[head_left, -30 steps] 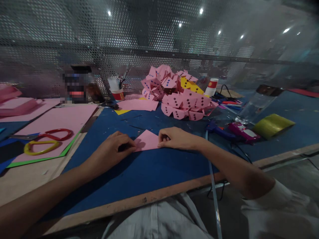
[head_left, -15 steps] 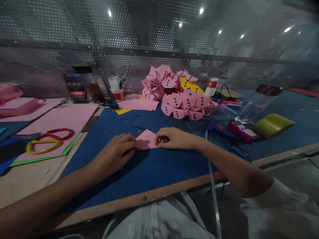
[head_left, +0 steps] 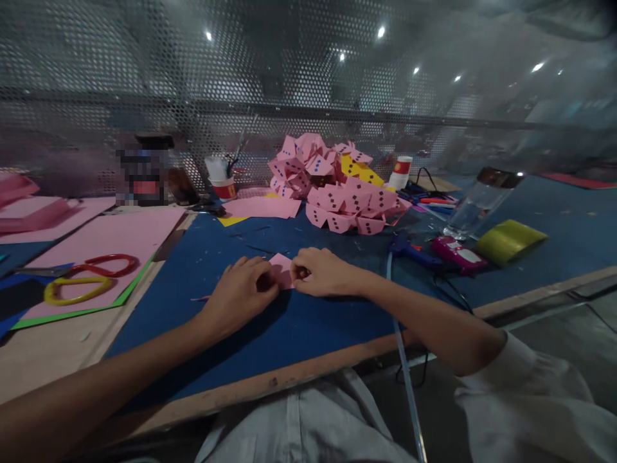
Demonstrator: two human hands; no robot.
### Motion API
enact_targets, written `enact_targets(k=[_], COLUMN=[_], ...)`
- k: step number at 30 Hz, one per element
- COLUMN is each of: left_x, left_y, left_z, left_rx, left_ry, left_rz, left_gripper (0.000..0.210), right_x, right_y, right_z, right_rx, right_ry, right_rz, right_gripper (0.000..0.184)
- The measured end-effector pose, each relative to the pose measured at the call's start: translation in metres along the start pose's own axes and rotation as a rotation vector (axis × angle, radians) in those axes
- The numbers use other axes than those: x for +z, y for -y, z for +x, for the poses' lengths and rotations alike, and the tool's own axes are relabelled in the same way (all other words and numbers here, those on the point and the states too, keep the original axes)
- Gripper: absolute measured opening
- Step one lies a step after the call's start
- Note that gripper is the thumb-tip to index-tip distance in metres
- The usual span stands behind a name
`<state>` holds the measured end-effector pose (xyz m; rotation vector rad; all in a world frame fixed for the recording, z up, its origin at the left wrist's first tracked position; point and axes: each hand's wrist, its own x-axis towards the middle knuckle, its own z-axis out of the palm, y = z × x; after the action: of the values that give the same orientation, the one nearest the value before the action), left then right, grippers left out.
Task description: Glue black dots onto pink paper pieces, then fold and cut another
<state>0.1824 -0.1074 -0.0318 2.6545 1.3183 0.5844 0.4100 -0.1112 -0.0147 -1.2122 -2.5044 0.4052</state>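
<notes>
A small folded piece of pink paper (head_left: 283,270) lies on the blue table mat (head_left: 270,341), between my two hands. My left hand (head_left: 245,289) has thumb and fingers closed on the paper's left side. On its right side, my right hand (head_left: 321,271) pinches the paper with curled fingers. Both hands rest low on the mat, and their fingertips partly cover the paper. Behind them stands a pile of folded pink paper pieces (head_left: 357,202) marked with dark diamond shapes, with some yellow among them.
Scissors with red and yellow handles (head_left: 77,290) lie on pink sheets (head_left: 139,235) at the left. On the right are a blue glue gun (head_left: 414,251), a magenta device (head_left: 457,254), a roll of yellow tape (head_left: 511,242) and a clear bottle (head_left: 477,206). Paper cups (head_left: 223,188) stand behind.
My left hand has slid over more of the paper and its thumb and fingers now form a rounder pinch. My right hand still grips the right side. The view has shifted slightly.
</notes>
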Motion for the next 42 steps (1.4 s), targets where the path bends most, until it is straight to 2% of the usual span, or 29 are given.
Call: enact_targets(k=[5, 11, 21, 25, 42], left_x=[0.0, -0.002, -0.004, -0.003, -0.003], left_y=[-0.003, -0.007, -0.006, -0.005, -0.001], left_z=[0.0, 0.001, 0.0, 0.0, -0.001], left_rx=[-0.058, -0.09, -0.105, -0.103, -0.078], left_ry=[0.004, 0.017, 0.026, 0.022, 0.031], left_rz=[0.006, 0.005, -0.067, -0.083, -0.1], left_gripper=[0.018, 0.014, 0.007, 0.011, 0.019], right_x=[0.005, 0.006, -0.008, -0.013, -0.028], right_y=[0.004, 0.006, 0.001, -0.002, -0.004], right_z=[0.001, 0.004, -0.003, -0.006, -0.008], right_rx=[0.031, 0.048, 0.059, 0.051, 0.065], right_ry=[-0.02, -0.005, 0.066, 0.096, 0.195], right_rz=[-0.035, -0.054, -0.046, -0.022, -0.034], right_gripper=[0.018, 0.019, 0.013, 0.007, 0.004])
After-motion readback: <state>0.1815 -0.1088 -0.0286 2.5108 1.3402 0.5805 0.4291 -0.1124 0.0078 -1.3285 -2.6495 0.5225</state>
